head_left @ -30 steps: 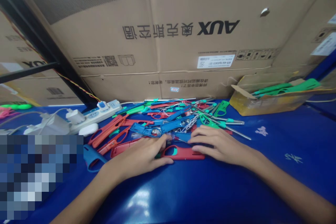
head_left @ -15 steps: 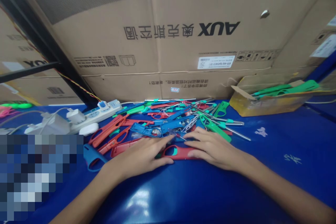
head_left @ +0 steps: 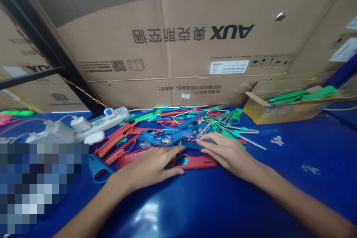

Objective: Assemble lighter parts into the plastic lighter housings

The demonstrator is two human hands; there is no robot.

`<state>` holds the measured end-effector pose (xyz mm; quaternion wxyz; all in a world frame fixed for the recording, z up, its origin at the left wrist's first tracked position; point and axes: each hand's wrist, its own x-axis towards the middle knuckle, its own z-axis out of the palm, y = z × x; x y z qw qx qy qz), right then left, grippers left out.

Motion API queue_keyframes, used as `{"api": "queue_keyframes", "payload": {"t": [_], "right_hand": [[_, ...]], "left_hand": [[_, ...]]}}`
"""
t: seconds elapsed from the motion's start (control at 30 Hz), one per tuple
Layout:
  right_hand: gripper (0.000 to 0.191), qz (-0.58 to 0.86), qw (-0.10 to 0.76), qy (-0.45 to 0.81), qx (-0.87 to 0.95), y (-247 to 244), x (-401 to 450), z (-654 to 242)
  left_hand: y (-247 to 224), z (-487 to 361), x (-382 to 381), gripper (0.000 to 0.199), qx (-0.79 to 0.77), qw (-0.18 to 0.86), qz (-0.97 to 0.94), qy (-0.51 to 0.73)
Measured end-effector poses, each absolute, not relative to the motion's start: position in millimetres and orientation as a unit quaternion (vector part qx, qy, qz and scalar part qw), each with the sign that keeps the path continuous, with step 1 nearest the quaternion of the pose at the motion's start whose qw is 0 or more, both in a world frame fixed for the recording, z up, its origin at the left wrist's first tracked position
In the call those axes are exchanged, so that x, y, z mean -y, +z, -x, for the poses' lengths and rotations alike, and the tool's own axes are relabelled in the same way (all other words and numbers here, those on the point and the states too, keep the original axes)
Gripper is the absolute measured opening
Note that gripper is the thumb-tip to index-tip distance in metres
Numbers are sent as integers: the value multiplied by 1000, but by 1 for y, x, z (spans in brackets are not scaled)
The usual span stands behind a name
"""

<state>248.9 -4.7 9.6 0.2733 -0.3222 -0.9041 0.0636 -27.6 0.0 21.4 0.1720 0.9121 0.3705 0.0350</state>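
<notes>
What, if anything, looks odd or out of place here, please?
The large cardboard panel behind the table carries upside-down lettering, so it seems inverted. Coloured plastic parts and metal rods lie jumbled on the table, but nothing looks clearly broken.

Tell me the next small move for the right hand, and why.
I'd probably ease the small clear-and-red piece toward the red handle in front of it, away from the white wires: the right hand seems to pinch it, and the wires show close beside it.
</notes>
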Motion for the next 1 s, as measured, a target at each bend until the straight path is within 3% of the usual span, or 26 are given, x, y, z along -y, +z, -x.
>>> {"api": "queue_keyframes", "payload": {"t": [0.23, 0.33, 0.4, 0.53, 0.63, 0.83, 1.0], "right_hand": [[30, 342, 423, 74, 836, 18, 9, -261], [21, 416, 573, 36, 706, 25, 13, -263], [21, 467, 613, 88, 631, 27, 13, -260], [33, 472, 497, 315, 657, 22, 7, -254], [31, 435, 498, 387, 643, 20, 2, -254], [26, 447, 438, 297, 721, 26, -4, -263], [24, 447, 391, 306, 744, 24, -5, -263]], "left_hand": [[23, 28, 0, 60, -374, 177, -910, 29], [22, 28, 0, 60, -382, 173, -908, 19], [22, 28, -1, 60, -384, 175, -907, 17], [23, 27, 0, 60, -383, 180, -906, 25], [23, 27, 0, 59, -382, 176, -907, 24], [20, 29, -1, 59, -366, 173, -913, 42], [20, 29, -1, 59, -371, 172, -912, 36]]}}
